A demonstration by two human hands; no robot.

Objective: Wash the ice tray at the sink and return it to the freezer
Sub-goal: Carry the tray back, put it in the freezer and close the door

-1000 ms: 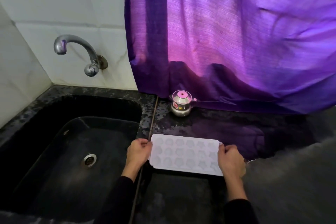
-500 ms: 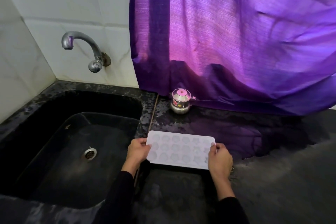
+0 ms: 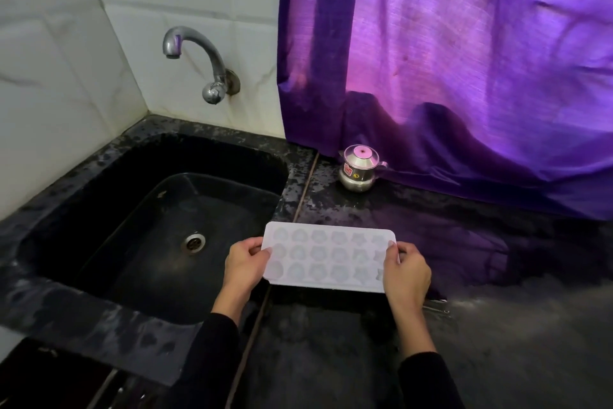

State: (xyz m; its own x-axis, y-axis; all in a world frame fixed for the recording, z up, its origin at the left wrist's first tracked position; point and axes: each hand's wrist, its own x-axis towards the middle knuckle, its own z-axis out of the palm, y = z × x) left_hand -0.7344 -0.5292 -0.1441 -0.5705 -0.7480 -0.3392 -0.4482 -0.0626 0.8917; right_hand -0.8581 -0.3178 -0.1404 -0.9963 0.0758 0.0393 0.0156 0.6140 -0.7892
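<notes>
A white ice tray (image 3: 326, 256) with several shaped cells is held level over the counter, its left end just past the right rim of the black sink (image 3: 99, 219). My left hand (image 3: 245, 264) grips the tray's left end and my right hand (image 3: 406, 271) grips its right end. The sink's drain (image 3: 193, 241) lies to the left of the tray. A chrome tap (image 3: 199, 60) juts from the tiled wall above the sink, and no water runs from it.
A small steel pot with a pink lid knob (image 3: 360, 169) stands on the black counter (image 3: 497, 342) behind the tray. A purple curtain (image 3: 464, 60) hangs over the back of the counter. White tiled walls close off the left and rear.
Both hands have carried the tray a little to the left, toward the sink. The view has shifted so the sink and tap sit nearer the middle.
</notes>
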